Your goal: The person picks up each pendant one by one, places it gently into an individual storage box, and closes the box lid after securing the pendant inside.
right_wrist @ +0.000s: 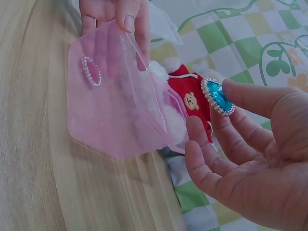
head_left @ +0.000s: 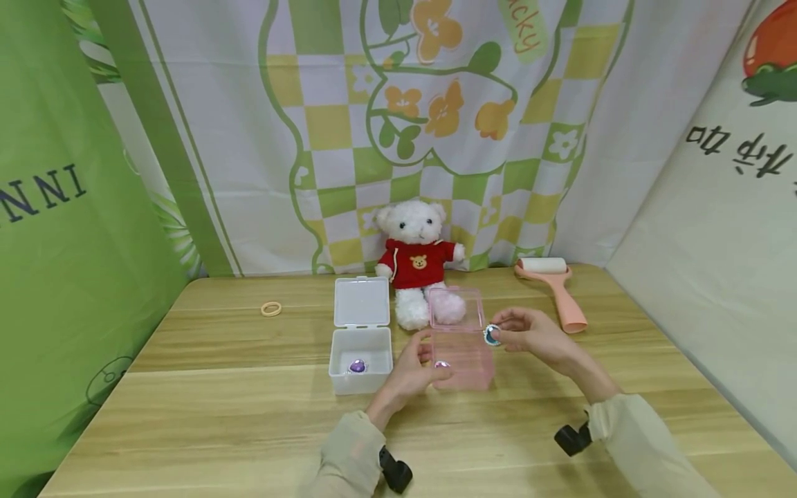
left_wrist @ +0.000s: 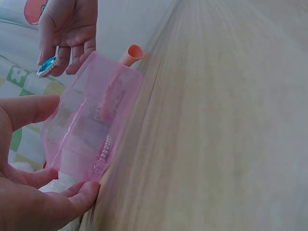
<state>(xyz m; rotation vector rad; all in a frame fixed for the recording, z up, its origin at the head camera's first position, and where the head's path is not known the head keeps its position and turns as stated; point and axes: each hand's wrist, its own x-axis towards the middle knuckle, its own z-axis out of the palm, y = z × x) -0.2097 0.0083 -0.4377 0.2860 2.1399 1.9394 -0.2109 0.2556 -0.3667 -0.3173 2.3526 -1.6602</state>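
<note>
One purple gem [head_left: 357, 366] in white box [head_left: 361, 384]; left hand [head_left: 407, 372] grips pink box [head_left: 472, 377], pink gem [right_wrist: 92, 72] inside; right hand [head_left: 532, 337] pinches blue gem [right_wrist: 219, 97].

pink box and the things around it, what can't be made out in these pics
Pink gem: head view, lower part covered by the left hand's thumb.
Blue gem: head view, right edge behind the right hand's thumb.
Lint roller: left wrist view, unclear beyond its handle end, behind the pink box.
Curtain lettering: head view, start cut off by the top edge.
</note>
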